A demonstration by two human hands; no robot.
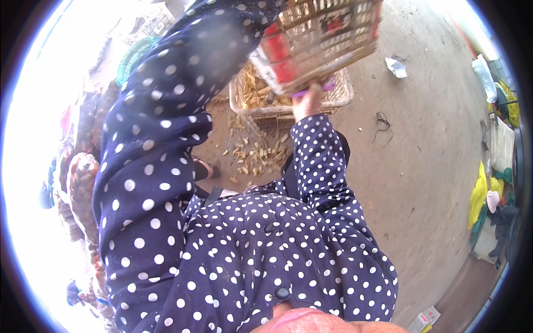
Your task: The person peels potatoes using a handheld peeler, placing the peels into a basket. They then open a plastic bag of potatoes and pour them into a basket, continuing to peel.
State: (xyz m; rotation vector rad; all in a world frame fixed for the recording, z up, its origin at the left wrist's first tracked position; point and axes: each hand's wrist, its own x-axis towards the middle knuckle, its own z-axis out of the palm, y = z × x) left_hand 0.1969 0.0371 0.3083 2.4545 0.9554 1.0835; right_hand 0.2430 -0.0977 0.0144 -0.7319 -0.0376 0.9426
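Observation:
A plastic crate (pixel 329 37) with red and white panels is tilted on its side in the air at the top of the view, somewhat blurred. My right hand (pixel 308 102) grips its lower edge, beside a purple strip (pixel 327 87). My left arm reaches up across the view to the crate's far side; the left hand itself is out of view. Below the raised crate, a pale slatted crate (pixel 343 93) stands on the ground, with yellowish-brown produce (pixel 254 89) in it. The raised crate hides part of it.
Small pale oblong pieces (pixel 258 156) lie scattered on the dirt floor (pixel 408 166) by my feet. Filled mesh sacks (pixel 83 187) line the left. Dark string (pixel 383 123) and white scrap (pixel 396 68) lie right. Yellow cloth (pixel 478 195) and other items line the right wall.

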